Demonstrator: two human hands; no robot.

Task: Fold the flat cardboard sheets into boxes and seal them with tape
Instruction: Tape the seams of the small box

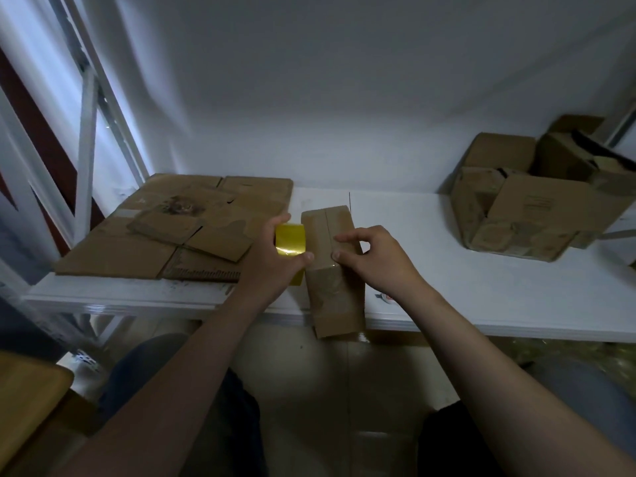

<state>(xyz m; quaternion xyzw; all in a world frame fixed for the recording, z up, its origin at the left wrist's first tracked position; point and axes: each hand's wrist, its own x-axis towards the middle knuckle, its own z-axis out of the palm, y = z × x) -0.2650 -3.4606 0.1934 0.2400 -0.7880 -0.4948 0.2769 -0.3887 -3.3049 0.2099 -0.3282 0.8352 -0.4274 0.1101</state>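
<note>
Nearest, both forearms reach forward over the person's lap toward the near edge of the white table (481, 287). At that edge stands the folded box (335, 297), its near end hanging slightly past the table rim and its long axis running straight away from the person, so the centre seam (327, 222) between the top flaps points away too. A glossy patch on the near end face looks like tape already laid there, though the dim light makes that uncertain. The left hand (272, 256) grips the yellow tape roll (290, 241), fingers curled round it, and holds it touching the box's left side near the top edge. The right hand (375, 259) rests on the box top with its fingers bent, forefinger and thumb tips (339, 238) down at the seam; whether they pinch a tape end or only press the flaps I cannot tell. Since the roll sits left of the seam and near its closer end, the next pull most likely has to run along that axis, away from the body. Farther left lie the flat cardboard sheets (172, 235), stacked on the table. Well apart at the far right sits a heap of made-up boxes (533, 208).
</note>
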